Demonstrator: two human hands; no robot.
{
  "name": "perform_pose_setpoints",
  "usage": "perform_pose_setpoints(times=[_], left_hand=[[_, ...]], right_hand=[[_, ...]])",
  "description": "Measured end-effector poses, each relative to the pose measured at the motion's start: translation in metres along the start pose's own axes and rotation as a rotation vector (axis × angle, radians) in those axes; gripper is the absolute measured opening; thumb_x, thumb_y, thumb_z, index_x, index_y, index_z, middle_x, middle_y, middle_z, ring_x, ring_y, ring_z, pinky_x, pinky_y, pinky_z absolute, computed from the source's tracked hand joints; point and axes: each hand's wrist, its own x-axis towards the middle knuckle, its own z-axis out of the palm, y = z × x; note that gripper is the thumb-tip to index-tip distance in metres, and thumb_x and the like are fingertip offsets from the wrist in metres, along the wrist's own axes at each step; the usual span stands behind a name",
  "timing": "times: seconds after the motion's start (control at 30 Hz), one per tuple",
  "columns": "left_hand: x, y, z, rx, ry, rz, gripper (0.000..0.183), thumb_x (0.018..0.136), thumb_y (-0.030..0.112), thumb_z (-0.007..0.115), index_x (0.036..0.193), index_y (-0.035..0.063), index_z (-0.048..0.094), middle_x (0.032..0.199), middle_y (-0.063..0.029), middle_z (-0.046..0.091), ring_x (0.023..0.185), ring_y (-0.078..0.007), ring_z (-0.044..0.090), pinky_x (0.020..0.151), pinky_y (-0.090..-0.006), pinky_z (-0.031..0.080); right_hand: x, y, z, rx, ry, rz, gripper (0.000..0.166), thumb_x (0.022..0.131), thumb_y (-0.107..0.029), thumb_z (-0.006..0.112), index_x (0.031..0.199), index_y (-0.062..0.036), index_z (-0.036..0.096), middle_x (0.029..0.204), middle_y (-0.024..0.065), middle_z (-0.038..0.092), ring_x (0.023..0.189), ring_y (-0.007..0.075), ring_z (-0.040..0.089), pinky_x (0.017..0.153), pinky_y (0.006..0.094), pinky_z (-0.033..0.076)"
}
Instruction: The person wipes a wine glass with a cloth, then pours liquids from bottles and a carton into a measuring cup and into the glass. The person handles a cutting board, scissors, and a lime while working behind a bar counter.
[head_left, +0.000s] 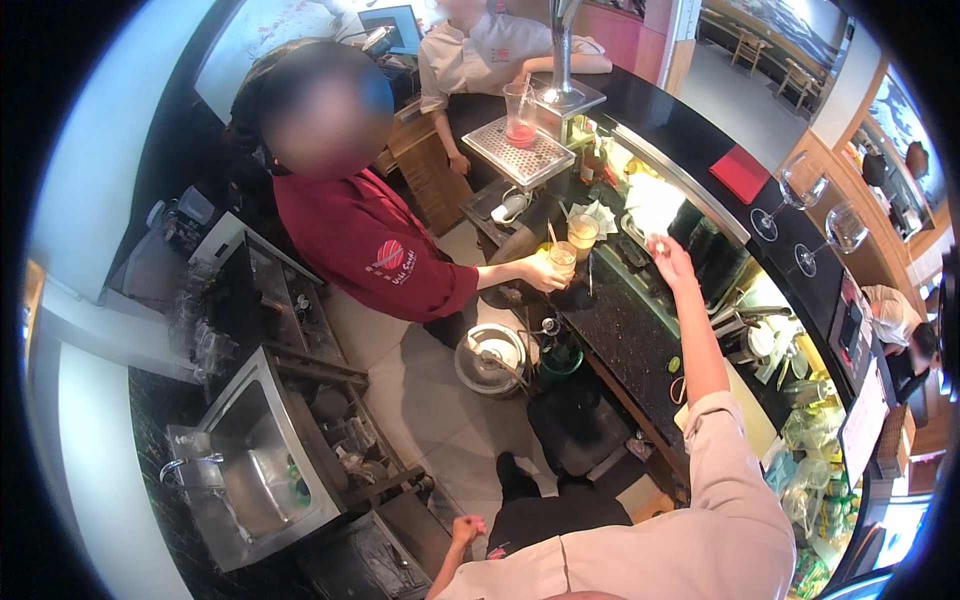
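Observation:
My right hand (673, 261) reaches out over the bar's inner worktop, with a small pale thing (660, 244) pinched at the fingertips; what it is I cannot make out. Just beyond it is a brightly lit white patch (652, 201) under the raised counter. Low beside my hip hangs my left hand (469, 529), its fingers curled and nothing visible in them. To the left of my right hand, a co-worker's hand (546, 271) grips a glass of pale yellow drink (562, 257) with a straw. A second similar glass (583, 231) stands right behind that one.
A metal drip tray (517, 154) carries a tall glass with red liquid (520, 135). Two wine glasses (802, 184) (846, 229) and a red folded cloth or folder (739, 174) rest on the black counter (679, 124). A steel sink (262, 465) is at left; a round bin (491, 360) stands on the floor.

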Motion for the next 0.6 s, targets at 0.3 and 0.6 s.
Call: perform_pose_setpoints(times=[0.3,0.6], left_hand=[[-0.014,-0.019,0.048,0.532,-0.055,-0.034,0.015,0.092,0.009,0.051,0.094,0.002,0.065,0.071,-0.0037,0.061,0.059,-0.0153,0.059,0.056,-0.0321,0.053],[0.078,0.075,0.053,0.985,-0.331,-0.05,0.019,0.097,0.023,0.05,0.098,0.009,0.062,0.07,0.0011,0.055,0.056,-0.0124,0.052,0.055,-0.0315,0.049]], right_hand=[[-0.105,0.07,-0.027,-0.375,-0.093,-0.037,0.025,0.097,-0.021,0.062,0.116,-0.0033,0.063,0.093,0.0087,0.071,0.062,0.0105,0.062,0.053,0.0241,0.05],[-0.369,0.038,-0.152,-0.692,-0.076,0.333,0.028,0.102,-0.022,0.052,0.111,-0.0025,0.07,0.076,0.0067,0.071,0.053,0.0057,0.056,0.047,0.0213,0.045]])
